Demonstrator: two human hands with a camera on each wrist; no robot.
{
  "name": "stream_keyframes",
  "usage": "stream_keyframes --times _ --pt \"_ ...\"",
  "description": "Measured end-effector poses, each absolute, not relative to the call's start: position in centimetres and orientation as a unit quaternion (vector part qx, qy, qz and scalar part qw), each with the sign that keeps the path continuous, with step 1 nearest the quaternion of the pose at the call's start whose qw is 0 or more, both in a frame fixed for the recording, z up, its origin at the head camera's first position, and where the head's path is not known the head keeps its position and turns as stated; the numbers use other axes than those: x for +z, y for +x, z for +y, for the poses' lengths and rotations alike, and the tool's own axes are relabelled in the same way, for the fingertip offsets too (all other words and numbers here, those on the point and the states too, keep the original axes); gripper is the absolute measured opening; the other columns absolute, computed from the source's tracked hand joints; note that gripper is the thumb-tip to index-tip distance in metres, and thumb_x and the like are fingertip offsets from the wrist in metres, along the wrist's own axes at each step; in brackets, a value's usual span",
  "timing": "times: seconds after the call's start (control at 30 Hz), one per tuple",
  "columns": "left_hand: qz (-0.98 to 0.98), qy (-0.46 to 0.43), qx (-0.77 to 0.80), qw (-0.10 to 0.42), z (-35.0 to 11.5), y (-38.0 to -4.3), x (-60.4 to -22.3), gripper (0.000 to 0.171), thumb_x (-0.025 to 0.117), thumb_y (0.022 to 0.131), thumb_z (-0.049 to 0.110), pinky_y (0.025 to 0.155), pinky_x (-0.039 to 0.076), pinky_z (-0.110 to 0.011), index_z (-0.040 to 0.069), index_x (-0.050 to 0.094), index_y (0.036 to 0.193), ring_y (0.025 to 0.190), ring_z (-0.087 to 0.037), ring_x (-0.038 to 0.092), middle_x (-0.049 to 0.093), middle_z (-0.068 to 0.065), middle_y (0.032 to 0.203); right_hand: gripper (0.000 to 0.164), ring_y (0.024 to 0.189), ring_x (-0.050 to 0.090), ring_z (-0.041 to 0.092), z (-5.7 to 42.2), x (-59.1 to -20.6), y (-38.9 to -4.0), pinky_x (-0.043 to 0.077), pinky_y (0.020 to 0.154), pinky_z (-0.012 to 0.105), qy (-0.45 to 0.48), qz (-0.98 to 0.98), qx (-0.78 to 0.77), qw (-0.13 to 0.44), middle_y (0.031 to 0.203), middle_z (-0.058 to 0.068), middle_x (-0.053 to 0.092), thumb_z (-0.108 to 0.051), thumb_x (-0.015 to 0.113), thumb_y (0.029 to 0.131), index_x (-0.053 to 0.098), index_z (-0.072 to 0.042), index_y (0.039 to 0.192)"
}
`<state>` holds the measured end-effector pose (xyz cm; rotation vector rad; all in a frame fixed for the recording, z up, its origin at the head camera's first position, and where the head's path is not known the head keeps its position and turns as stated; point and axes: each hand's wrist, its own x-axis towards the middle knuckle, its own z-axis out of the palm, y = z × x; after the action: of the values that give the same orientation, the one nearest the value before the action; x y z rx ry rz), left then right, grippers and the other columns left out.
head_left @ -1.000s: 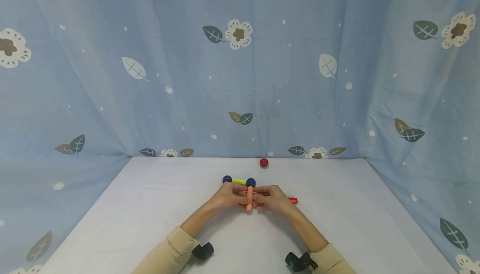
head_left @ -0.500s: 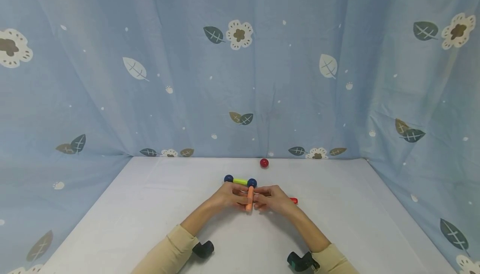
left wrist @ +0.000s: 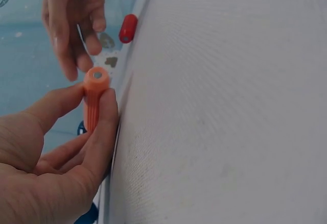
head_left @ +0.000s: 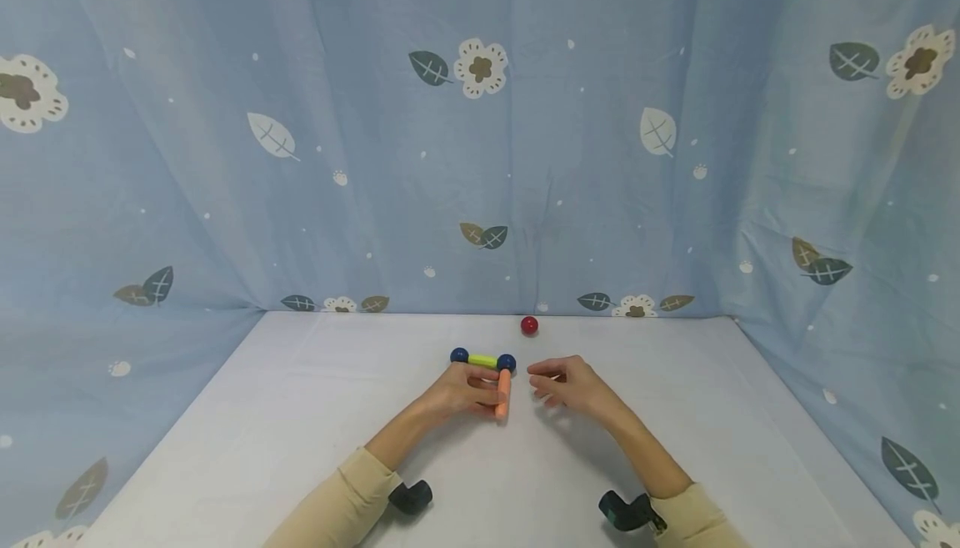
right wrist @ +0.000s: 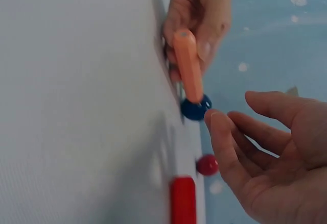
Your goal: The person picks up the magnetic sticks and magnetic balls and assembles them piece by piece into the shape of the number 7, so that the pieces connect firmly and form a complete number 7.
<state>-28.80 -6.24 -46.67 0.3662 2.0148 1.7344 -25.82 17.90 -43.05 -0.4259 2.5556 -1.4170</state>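
Note:
My left hand [head_left: 459, 391] pinches an orange magnetic rod [left wrist: 92, 101] between thumb and fingers. The rod's far end meets a blue ball [head_left: 506, 362]. From that ball a yellow-green rod [head_left: 482, 361] runs left to a second blue ball [head_left: 459, 355]. My right hand [head_left: 576, 384] is apart from the orange rod, to its right, fingers relaxed and holding nothing. A red rod [right wrist: 183, 201] lies on the table near the right hand; in the head view that hand and arm hide it.
A red ball [head_left: 529, 325] rests near the back edge of the white table [head_left: 337, 364]. A blue patterned curtain [head_left: 480, 156] hangs behind the table and along both sides.
My right hand has drawn away to the right from the orange rod. The left hand still holds the rod, with the joined pieces almost in the same place.

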Motion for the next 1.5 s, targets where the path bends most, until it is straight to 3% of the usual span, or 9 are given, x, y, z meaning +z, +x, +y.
stream_keyframes --times 0.4,0.67,0.97,1.27,1.5 --pt "0.733 0.120 0.634 0.216 -6.1 -28.6 -46.7 0.050 0.077 0.084 0.010 0.077 0.061 -0.037 -0.005 0.059 0.128 0.085 -0.021 0.073 0.069 -0.017 0.106 0.031 0.089 0.067 0.016 21.6 -42.3 -25.5 0.055 0.075 0.020 -0.121 0.910 -0.396 0.027 0.106 0.006 0.073 -0.022 0.066 0.094 0.068 -0.004 0.119" --pt "0.731 0.119 0.635 0.218 -6.1 -28.7 -46.7 0.053 0.077 0.084 0.011 0.077 0.061 -0.037 -0.003 0.057 0.130 0.089 -0.020 0.072 0.069 -0.016 0.111 0.030 0.095 0.065 0.017 23.1 -43.0 -25.4 0.055 0.082 0.027 -0.135 0.918 -0.372 0.018 0.109 0.005 0.072 -0.022 0.068 0.093 0.069 -0.004 0.117" --pt "0.727 0.113 0.642 0.215 -5.9 -28.7 -46.7 0.057 0.078 0.083 0.010 0.077 0.061 -0.038 -0.004 0.054 0.133 0.088 -0.021 0.073 0.068 -0.018 0.111 0.030 0.094 0.065 0.017 23.7 -43.4 -25.2 0.057 0.080 0.027 -0.141 0.923 -0.359 0.011 0.104 0.005 0.073 -0.018 0.072 0.089 0.069 -0.004 0.116" --pt "0.719 0.106 0.654 0.210 -5.7 -29.0 -47.0 0.056 0.078 0.083 0.008 0.076 0.061 -0.039 -0.001 0.054 0.133 0.087 -0.022 0.073 0.070 -0.018 0.108 0.031 0.096 0.065 0.020 23.8 -43.7 -24.9 0.058 0.084 0.037 -0.131 0.925 -0.357 0.025 0.107 0.009 0.073 -0.014 0.075 0.086 0.070 -0.004 0.115" --pt "0.716 0.110 0.660 0.201 -5.7 -29.0 -47.1 0.056 0.077 0.083 0.008 0.075 0.061 -0.038 0.001 0.054 0.133 0.087 -0.022 0.073 0.070 -0.018 0.107 0.031 0.091 0.064 0.016 23.7 -44.3 -24.9 0.058 0.080 0.031 -0.132 0.934 -0.332 0.026 0.103 0.005 0.073 -0.013 0.078 0.082 0.071 -0.006 0.112"
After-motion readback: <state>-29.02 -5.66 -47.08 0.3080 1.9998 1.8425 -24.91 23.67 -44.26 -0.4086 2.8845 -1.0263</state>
